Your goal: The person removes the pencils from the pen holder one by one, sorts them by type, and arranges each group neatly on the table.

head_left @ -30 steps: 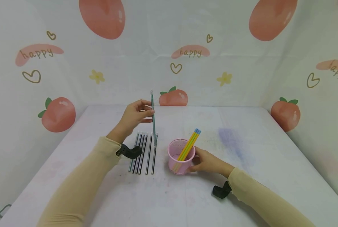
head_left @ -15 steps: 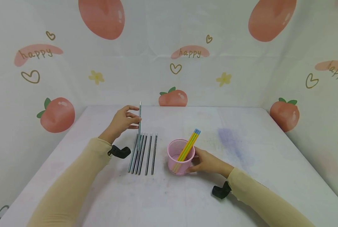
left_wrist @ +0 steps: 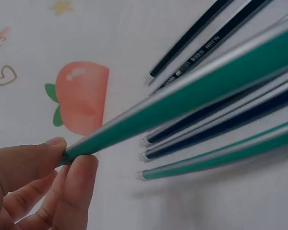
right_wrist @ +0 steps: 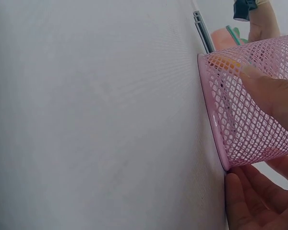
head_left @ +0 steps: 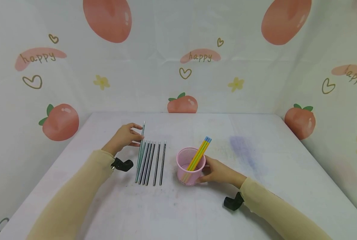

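My left hand (head_left: pixel 124 137) pinches a green pencil with silver stripes (left_wrist: pixel 149 117) near its upper end, between thumb and fingertips. The pencil slants over the left end of a row of pencils on the table. That row holds several dark pencils (head_left: pixel 157 163) and, at its left, another green pencil (left_wrist: pixel 216 160). My right hand (head_left: pixel 218 170) grips the lower right side of a pink mesh pencil cup (head_left: pixel 181 172), which stands upright. Inside it lean several yellow pencils (head_left: pixel 200 153) with blue ends. In the right wrist view, the thumb (right_wrist: pixel 266 91) lies against the mesh.
A pale cloth covers the table (head_left: pixel 184 213), with a purple smudge (head_left: pixel 242 150) to the right of the cup. Behind stands a white backdrop (head_left: pixel 154 76) printed with peaches, hearts and flowers. Dark devices (head_left: pixel 233 201) are strapped at both wrists.
My left hand has carried the green pencil leftward and down, from over the row's right end to its left end. The right hand and the cup have stayed in place.
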`<state>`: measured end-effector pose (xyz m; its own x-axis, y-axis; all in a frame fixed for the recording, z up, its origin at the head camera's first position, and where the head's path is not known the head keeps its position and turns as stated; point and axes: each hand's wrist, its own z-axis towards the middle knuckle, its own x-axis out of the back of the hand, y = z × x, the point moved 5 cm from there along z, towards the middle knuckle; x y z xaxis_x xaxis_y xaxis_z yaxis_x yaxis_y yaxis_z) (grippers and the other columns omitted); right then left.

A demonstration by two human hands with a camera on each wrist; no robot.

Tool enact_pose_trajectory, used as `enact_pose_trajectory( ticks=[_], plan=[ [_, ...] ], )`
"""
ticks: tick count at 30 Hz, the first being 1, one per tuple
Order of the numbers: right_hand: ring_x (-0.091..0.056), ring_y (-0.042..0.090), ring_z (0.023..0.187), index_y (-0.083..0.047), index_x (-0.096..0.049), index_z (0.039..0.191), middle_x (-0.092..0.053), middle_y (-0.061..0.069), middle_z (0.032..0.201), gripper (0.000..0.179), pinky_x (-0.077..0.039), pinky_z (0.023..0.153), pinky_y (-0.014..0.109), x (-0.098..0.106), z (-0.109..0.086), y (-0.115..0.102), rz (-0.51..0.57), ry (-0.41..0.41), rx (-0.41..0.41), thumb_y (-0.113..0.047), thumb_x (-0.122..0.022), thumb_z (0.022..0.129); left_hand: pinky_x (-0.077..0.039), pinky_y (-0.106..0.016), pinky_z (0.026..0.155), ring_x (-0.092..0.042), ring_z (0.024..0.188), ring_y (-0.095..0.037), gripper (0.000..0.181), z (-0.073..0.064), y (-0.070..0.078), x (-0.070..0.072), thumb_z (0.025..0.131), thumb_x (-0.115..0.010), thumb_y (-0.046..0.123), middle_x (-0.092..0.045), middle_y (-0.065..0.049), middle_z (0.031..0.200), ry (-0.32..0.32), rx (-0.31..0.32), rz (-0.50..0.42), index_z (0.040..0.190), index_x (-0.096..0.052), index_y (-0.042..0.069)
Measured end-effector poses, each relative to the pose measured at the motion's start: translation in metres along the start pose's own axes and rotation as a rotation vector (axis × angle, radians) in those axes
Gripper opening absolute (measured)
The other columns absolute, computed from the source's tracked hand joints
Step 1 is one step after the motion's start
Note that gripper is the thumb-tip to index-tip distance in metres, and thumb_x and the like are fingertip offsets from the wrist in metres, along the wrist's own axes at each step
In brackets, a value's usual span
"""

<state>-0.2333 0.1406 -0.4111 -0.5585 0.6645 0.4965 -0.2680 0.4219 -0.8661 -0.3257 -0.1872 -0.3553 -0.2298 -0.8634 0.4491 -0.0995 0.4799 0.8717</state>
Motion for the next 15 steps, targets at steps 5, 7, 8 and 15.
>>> enact_pose_trajectory(
  ticks=[5,7,8,15],
  plan=[
    [-0.056,0.031,0.121,-0.003,-0.033,0.146,-0.054,0.013,0.136,0.085,-0.047,0.103,0.044,0.000,0.000,0.000,0.011,0.002,0.010,-0.017,-0.082,0.078,-0.060,-0.029,0.074,-0.067,0.090,-0.021,0.054,-0.002,-0.012,-0.002,0.091,-0.064,0.004,-0.061,-0.023,0.115,-0.044,0.059,0.047,0.139,-0.039,-0.004],
    [-0.057,0.031,0.121,-0.003,-0.033,0.146,-0.054,0.013,0.136,0.085,-0.047,0.103,0.043,0.000,0.000,0.000,0.010,0.004,0.014,-0.017,-0.082,0.078,-0.060,-0.028,0.073,-0.066,0.085,-0.016,0.054,-0.003,-0.017,-0.003,0.090,-0.065,0.003,-0.062,-0.022,0.111,-0.065,0.080,0.062,0.138,-0.040,-0.006],
    [-0.057,0.031,0.121,-0.003,-0.033,0.146,-0.054,0.013,0.136,0.085,-0.047,0.103,0.044,0.000,0.000,0.000,0.010,0.004,0.016,-0.017,-0.082,0.078,-0.060,-0.028,0.072,-0.065,0.082,-0.014,0.054,-0.003,-0.020,-0.004,0.090,-0.065,0.003,-0.062,-0.021,0.109,-0.072,0.089,0.070,0.137,-0.040,-0.006],
    [-0.057,0.030,0.121,-0.003,-0.034,0.145,-0.055,0.012,0.135,0.084,-0.046,0.103,0.043,0.000,-0.001,-0.001,-0.008,0.004,0.025,-0.018,-0.082,0.078,-0.058,-0.024,0.063,-0.062,0.067,-0.009,0.050,-0.002,-0.035,-0.008,0.088,-0.067,0.006,-0.059,-0.016,0.102,-0.072,0.145,0.174,0.131,-0.045,-0.006]
  ],
)
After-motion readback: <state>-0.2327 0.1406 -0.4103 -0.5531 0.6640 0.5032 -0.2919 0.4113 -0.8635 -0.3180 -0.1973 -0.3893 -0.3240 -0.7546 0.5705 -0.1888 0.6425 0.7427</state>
